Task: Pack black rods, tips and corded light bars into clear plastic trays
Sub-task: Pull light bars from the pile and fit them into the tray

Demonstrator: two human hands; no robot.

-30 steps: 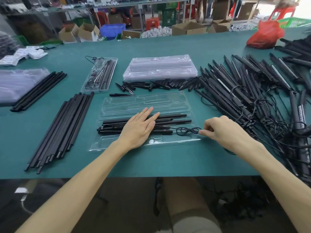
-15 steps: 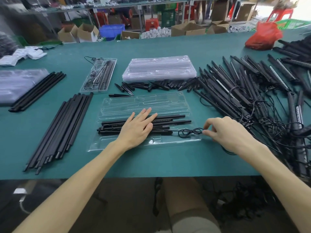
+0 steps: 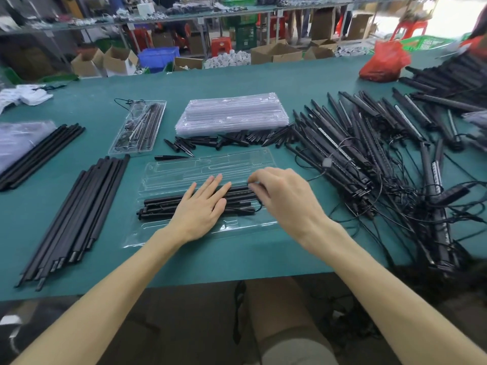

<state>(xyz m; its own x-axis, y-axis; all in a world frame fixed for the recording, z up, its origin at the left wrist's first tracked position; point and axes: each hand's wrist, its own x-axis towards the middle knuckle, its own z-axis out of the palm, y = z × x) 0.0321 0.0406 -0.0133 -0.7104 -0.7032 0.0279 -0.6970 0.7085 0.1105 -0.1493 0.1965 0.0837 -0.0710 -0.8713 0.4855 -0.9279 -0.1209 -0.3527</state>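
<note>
An open clear plastic tray (image 3: 210, 164) lies in front of me on the green table. In its near half lie black rods and a corded light bar (image 3: 160, 202). My left hand (image 3: 203, 209) rests flat on them, fingers together and stretched out. At the tray's right end, my right hand (image 3: 284, 198) is curled over the bar ends, its fingertips pinched on the black cord. The coiled cord is mostly hidden under that hand. Loose black tips (image 3: 237, 140) lie just beyond the tray, one single tip (image 3: 171, 157) at its far left corner.
A stack of empty clear trays (image 3: 232, 114) sits behind the tips, and a packed tray (image 3: 139, 127) is to their left. Two black rod bundles (image 3: 79, 212) (image 3: 39, 154) lie at left. A tangled pile of corded light bars (image 3: 369, 143) fills the right. A red bag (image 3: 384, 61) is far right.
My right hand has moved left from beside the tray onto its right end, carrying the cord coil in over the tray. My left hand stays pressed on the rods.
</note>
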